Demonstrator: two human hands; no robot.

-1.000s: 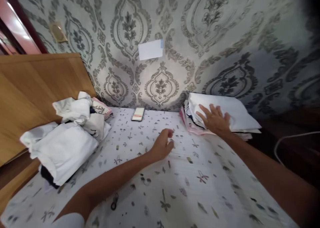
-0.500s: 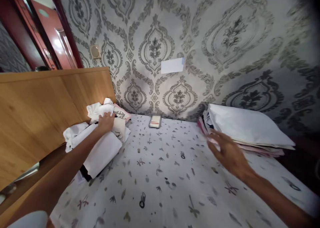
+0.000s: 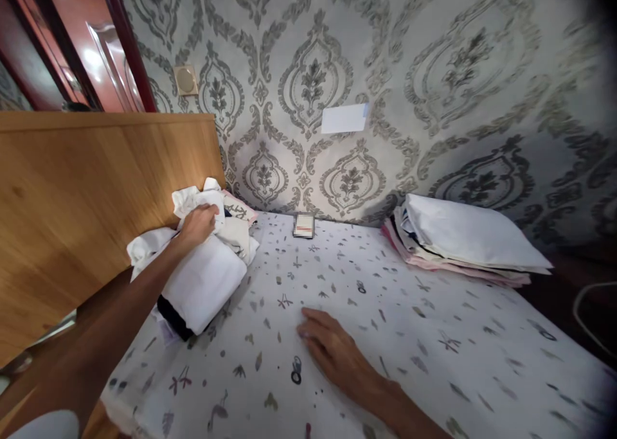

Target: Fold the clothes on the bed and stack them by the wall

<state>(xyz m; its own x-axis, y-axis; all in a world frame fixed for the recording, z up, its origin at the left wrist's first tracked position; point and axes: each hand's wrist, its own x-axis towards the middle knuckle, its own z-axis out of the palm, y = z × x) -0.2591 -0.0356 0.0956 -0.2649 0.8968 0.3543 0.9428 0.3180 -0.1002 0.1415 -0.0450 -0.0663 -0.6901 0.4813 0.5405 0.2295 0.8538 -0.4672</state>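
My left hand (image 3: 198, 225) is on the heap of clothes at the left, its fingers closed on a white garment (image 3: 211, 202) near the top. Beneath my forearm lie more folded white clothes (image 3: 207, 285), with a black edge showing under them. A pink printed cloth (image 3: 240, 207) pokes out behind the heap. My right hand (image 3: 335, 352) hovers over or rests on the patterned sheet (image 3: 270, 362) in the middle, fingers stretched forward and holding nothing. To the right sits a neat stack of folded clothes (image 3: 472, 233), white on top with pink layers below.
A wooden headboard (image 3: 106, 195) borders the bed on the left. Against the patterned wall (image 3: 313, 79) at the back lies a small blurred card or box (image 3: 304, 225). A white cable (image 3: 585, 304) hangs beyond the bed's right edge.
My right hand has left the right-hand stack and moved left and nearer to me over the sheet. My left hand stays on the clothes heap. The view has shifted slightly.
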